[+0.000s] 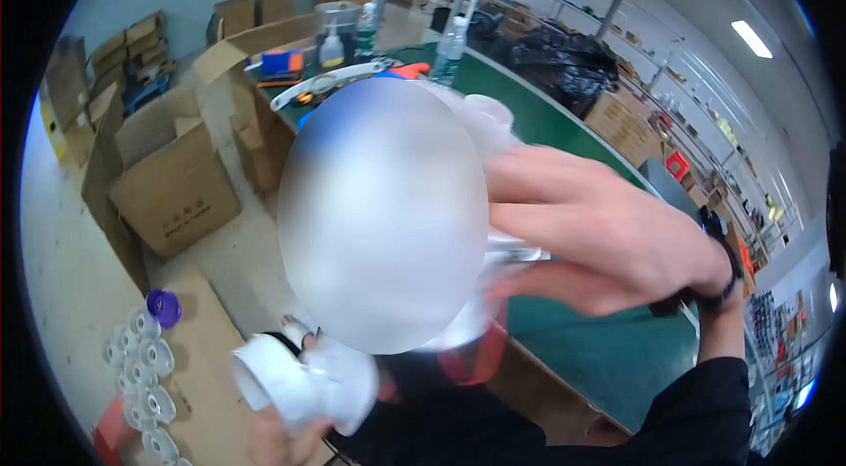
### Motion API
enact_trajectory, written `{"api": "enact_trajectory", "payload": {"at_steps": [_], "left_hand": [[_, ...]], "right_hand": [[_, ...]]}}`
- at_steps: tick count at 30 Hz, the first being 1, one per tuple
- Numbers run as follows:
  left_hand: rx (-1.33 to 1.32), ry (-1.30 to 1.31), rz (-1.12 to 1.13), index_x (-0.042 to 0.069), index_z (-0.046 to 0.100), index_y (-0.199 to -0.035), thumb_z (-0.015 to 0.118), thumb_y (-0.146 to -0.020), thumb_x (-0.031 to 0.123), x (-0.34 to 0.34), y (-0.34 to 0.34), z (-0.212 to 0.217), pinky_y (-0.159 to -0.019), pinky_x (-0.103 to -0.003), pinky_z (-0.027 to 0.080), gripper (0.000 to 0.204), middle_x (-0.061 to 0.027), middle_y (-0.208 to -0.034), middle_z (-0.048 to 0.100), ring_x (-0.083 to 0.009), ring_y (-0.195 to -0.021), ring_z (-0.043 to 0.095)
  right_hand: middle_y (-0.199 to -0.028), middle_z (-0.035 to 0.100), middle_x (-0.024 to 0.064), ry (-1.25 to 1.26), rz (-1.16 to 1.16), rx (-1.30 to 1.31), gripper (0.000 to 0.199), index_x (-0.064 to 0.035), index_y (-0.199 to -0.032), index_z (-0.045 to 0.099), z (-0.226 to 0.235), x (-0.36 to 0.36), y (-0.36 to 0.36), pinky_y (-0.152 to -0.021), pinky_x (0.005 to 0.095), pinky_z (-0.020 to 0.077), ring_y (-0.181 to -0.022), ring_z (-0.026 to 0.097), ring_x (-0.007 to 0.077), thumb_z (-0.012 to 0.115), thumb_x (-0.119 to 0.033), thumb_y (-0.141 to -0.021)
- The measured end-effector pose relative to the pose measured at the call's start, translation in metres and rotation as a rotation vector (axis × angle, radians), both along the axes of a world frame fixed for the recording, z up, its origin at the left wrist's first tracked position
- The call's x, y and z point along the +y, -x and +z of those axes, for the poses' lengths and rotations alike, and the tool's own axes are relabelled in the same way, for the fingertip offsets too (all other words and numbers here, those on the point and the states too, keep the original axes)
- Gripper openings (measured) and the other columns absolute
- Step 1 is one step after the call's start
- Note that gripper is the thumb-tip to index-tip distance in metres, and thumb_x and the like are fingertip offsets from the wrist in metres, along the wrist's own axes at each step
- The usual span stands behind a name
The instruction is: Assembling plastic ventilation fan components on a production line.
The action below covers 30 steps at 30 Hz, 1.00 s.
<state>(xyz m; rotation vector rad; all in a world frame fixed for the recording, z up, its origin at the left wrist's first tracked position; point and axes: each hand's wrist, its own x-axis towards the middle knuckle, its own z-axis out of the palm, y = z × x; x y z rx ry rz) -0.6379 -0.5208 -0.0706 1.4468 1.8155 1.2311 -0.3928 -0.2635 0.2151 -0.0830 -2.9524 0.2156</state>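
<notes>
Two hands are at work here, and we see them close under the camera, both smeared by motion. Our right hand (608,237) comes in from the right with its fingers (546,171) stretched out long and slightly apart; a clear plastic piece (515,247) sits between them and the thumb, though the smear means we cannot tell how firmly it is pinched. Our left hand (278,440) sits low at the bottom edge, mostly hidden, and its fingers appear wrapped around a white plastic fitting (295,382) with an open round mouth turned to the left.

We judge the main risk to be a slip: the right hand's hold looks light, so the clear piece could drop onto the green table (599,351) or to the floor. A second risk lies beside the left hand, where a cluster of clear caps (141,378) and a purple cap (164,307) rest on a cardboard surface (207,360); a careless sweep of the fitting could scatter them.

The right wrist wears a dark band (718,277).
</notes>
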Motion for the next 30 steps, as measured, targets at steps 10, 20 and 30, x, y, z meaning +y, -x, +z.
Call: {"api": "enact_trajectory", "payload": {"at_steps": [10, 20, 30], "left_hand": [[0.425, -0.371, -1.062, 0.004, 0.073, -0.101, 0.079, -0.072, 0.007, 0.164, -0.197, 0.153, -0.067, -0.036, 0.052, 0.029, -0.0119, -0.087, 0.069, -0.0304, -0.075, 0.066], [0.991, -0.407, -0.868, 0.007, 0.064, -0.071, 0.066, -0.07, 0.011, 0.255, -0.296, 0.105, -0.062, -0.032, 0.051, 0.005, -0.0061, -0.07, 0.064, -0.0208, -0.074, 0.065], [0.956, -0.641, -0.8, 0.006, 0.061, -0.09, 0.065, -0.074, 0.014, 0.278, -0.287, 0.105, -0.074, -0.032, 0.047, 0.019, -0.0064, -0.089, 0.062, -0.0198, -0.095, 0.062]], "right_hand": [[-0.094, 0.055, 0.0162, -0.168, -0.875, 0.045, 0.019, 0.0009, -0.094, 0.058, -0.085, 0.039, -0.289, -0.076, 0.0444, 0.0438, -0.091, 0.054, 0.0362, 0.068, -0.011, -0.083], [-0.102, 0.061, 0.0158, -0.071, -0.758, -0.157, 0.021, -0.0015, -0.099, 0.062, -0.159, 0.132, -0.304, -0.092, 0.0451, 0.0416, -0.103, 0.054, 0.0341, 0.068, -0.015, -0.085], [-0.104, 0.059, 0.0138, 0.067, -0.684, 0.016, 0.026, -0.0011, -0.101, 0.06, -0.14, 0.162, -0.292, -0.093, 0.0414, 0.044, -0.105, 0.054, 0.0333, 0.069, -0.01, -0.078]]}}
